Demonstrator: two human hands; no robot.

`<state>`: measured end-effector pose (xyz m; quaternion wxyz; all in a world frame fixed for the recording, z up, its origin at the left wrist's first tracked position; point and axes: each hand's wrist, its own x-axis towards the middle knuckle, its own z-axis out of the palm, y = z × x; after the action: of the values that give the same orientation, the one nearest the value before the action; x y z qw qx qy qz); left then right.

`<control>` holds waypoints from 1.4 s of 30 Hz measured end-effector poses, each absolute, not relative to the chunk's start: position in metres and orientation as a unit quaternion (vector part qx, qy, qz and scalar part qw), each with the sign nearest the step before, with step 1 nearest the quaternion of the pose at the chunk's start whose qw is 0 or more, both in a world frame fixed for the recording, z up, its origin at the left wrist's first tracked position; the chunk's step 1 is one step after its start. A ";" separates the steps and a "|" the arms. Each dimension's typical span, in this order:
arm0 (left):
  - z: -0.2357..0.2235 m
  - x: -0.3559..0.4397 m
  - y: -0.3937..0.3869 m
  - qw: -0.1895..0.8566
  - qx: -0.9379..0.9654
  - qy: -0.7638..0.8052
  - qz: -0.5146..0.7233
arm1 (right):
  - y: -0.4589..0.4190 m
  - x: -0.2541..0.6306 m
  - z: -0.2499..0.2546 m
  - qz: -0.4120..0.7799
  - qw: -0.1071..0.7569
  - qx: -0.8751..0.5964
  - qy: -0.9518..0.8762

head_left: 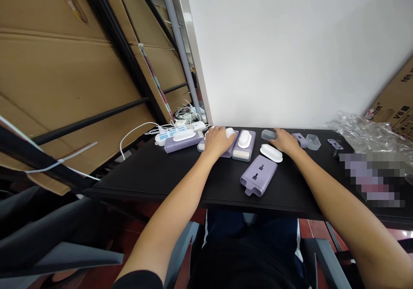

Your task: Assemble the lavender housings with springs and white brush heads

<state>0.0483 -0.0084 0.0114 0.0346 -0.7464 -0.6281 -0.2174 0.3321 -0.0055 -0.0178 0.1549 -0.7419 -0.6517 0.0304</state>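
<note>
My left hand (217,141) lies palm down over a lavender plastic case (230,149), beside a white oval piece (229,133); whether it grips them is hidden. My right hand (284,142) hovers flat with nothing visible in it, just behind a white oval bristle brush (271,152) and next to a clear plastic lid (269,134). Nearer me lies a lavender case with two dark slots (258,176). Between my hands stands a lavender case topped by a white oval brush (244,145). Another lavender case with a white brush (183,142) lies left.
All this sits on a black table (155,173). A clear plastic box (312,142) and a small lavender part (300,140) lie right of my right hand. White cables (183,116) lie at the back left, crumpled plastic wrap (368,134) at the right. Large cardboard sheets (64,74) lean left.
</note>
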 end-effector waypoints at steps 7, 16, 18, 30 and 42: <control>-0.001 0.060 -0.003 0.026 -0.742 -0.646 -0.176 | -0.016 0.329 -0.008 0.032 0.216 -0.742 -0.634; -0.002 0.057 -0.003 -0.067 -0.778 -0.585 -0.219 | -0.021 0.326 -0.006 0.040 0.222 -0.734 -0.641; -0.002 0.058 -0.004 -0.100 -0.786 -0.570 -0.216 | -0.020 0.326 -0.006 0.040 0.225 -0.734 -0.639; 0.000 0.060 -0.007 -0.057 -0.831 -0.467 -0.298 | -0.027 0.325 0.008 0.225 0.440 -0.654 -0.573; -0.005 0.070 -0.014 0.060 -0.867 -0.320 -0.377 | -0.046 0.296 0.011 0.319 0.538 -0.467 -0.625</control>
<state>0.0699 -0.0137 -0.0054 0.0605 -0.8671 -0.3202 -0.3767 0.2962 -0.0459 0.0113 0.5381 -0.4674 -0.6246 0.3191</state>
